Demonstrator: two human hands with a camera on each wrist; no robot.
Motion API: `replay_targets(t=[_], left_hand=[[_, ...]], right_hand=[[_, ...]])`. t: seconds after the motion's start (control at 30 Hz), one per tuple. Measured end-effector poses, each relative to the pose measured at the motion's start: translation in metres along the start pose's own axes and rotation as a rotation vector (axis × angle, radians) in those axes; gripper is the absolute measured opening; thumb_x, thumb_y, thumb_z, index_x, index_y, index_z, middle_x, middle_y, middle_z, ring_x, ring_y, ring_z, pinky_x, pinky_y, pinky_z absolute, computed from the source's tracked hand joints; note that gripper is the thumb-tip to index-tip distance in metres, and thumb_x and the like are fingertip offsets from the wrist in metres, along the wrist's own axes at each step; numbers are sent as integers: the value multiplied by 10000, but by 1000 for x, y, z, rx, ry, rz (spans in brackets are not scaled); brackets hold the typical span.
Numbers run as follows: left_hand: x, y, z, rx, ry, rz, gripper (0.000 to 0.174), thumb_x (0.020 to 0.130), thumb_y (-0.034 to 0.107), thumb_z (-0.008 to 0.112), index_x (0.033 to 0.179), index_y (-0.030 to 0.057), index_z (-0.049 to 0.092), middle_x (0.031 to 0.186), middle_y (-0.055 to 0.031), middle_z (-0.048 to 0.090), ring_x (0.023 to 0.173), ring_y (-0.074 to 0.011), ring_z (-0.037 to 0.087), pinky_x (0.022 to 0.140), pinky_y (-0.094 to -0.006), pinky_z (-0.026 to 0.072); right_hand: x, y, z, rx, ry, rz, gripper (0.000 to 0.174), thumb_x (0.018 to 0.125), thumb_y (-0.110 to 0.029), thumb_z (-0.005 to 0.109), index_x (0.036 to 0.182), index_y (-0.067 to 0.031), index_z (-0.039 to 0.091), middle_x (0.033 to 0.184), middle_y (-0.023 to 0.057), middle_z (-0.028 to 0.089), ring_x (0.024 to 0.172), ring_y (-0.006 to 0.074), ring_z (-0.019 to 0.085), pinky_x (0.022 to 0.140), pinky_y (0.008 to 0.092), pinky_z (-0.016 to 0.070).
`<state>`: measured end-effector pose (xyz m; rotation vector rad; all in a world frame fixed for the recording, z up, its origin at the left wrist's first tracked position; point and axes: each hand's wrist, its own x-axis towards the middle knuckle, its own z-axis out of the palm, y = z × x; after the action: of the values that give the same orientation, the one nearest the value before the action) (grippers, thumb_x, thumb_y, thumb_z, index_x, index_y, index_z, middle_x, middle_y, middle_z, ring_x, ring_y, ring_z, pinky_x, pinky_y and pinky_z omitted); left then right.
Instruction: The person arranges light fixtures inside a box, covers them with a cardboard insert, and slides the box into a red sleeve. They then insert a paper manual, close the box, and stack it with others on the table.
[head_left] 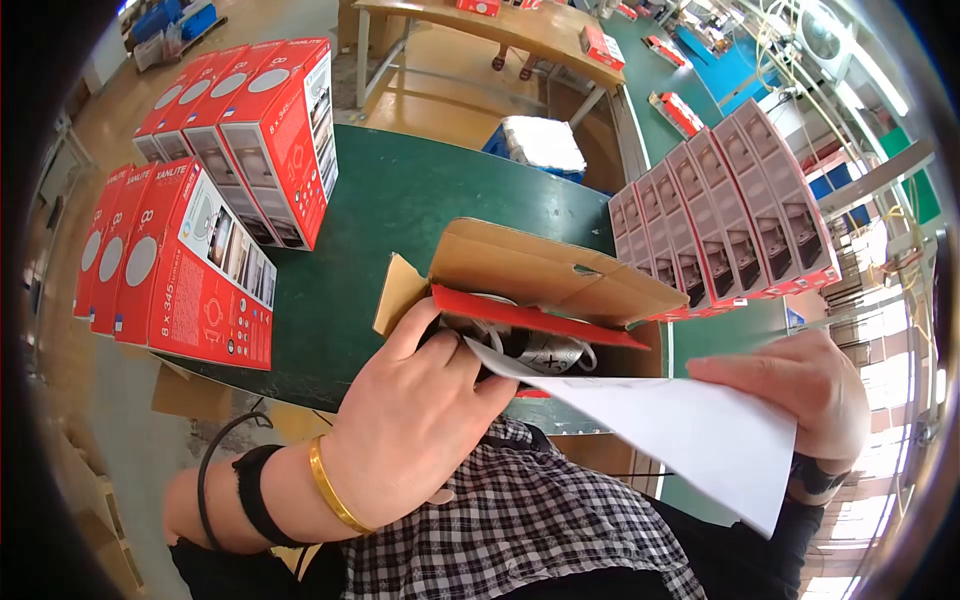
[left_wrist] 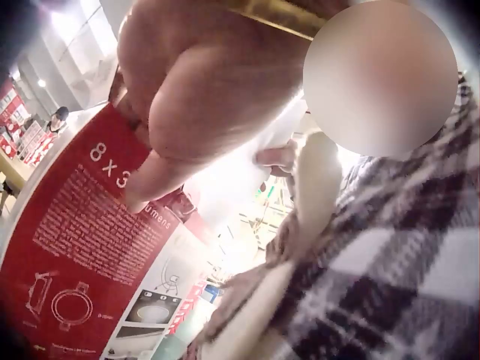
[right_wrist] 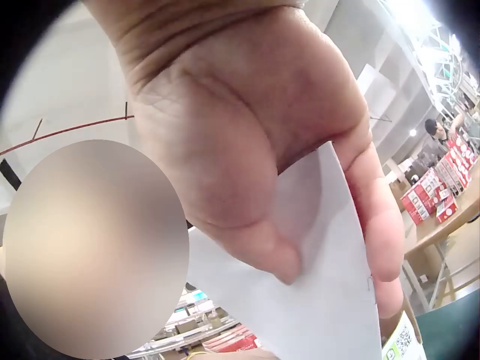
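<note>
An open red box (head_left: 540, 262) stands before the person, its brown-lined flap raised at the back. Inside it show silvery lamp parts (head_left: 552, 354) and white loops, partly covered. The left hand (head_left: 405, 415) grips the box's near left part, fingers over the rim. In the left wrist view its thumb (left_wrist: 146, 184) lies against the printed red wall. Between thumb and fingers, the right hand (right_wrist: 247, 127) pinches a white paper sheet (head_left: 700, 425) to the right of the box. The sheet slants down toward the person, its far left corner over the box opening beside the left hand.
Closed red boxes (head_left: 220, 270) stand in two groups at the left of the green table (head_left: 400, 180). A row of similar boxes (head_left: 715, 215) stands at the right. Behind are a blue crate with white contents (head_left: 540, 145) and a wooden table (head_left: 450, 12).
</note>
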<state>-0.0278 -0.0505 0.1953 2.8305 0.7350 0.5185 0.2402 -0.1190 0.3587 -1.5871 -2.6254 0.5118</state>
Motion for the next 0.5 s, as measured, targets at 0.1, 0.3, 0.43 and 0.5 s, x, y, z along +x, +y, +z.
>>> replay_targets(t=[0.1, 0.3, 0.43, 0.5], left_hand=[[-13, -2, 1, 7, 137, -32, 198, 819, 127, 626, 1004, 83, 682, 960, -32, 653, 1025, -214, 617, 1150, -556, 307], [-27, -19, 17, 22, 398, -92, 133, 812, 109, 647, 943, 95, 666, 918, -12, 640, 1109, -188, 605, 1169, -607, 253], [-28, -22, 22, -8, 451, -75, 137, 815, 93, 649, 952, 93, 652, 918, -14, 623, 1106, -194, 610, 1181, -591, 248], [-28, -23, 26, -31, 467, -75, 170, 795, 79, 690, 958, 98, 644, 947, -26, 626, 1105, -211, 614, 1174, -594, 255]], right_hand=[[9, 1, -6, 52, -71, 45, 411, 720, -25, 769, 1127, -20, 712, 867, 144, 740, 753, 309, 731, 647, 351, 561], [29, 8, -24, 22, -153, 76, 481, 735, 24, 714, 1207, -68, 705, 916, 145, 744, 815, 304, 737, 695, 326, 575], [42, 11, -31, 81, -245, 114, 481, 747, 45, 666, 1215, -61, 694, 983, 167, 735, 887, 328, 722, 756, 334, 559], [52, 4, -18, 101, -279, 73, 456, 775, 19, 652, 1218, -89, 683, 960, 176, 722, 860, 356, 702, 737, 362, 554]])
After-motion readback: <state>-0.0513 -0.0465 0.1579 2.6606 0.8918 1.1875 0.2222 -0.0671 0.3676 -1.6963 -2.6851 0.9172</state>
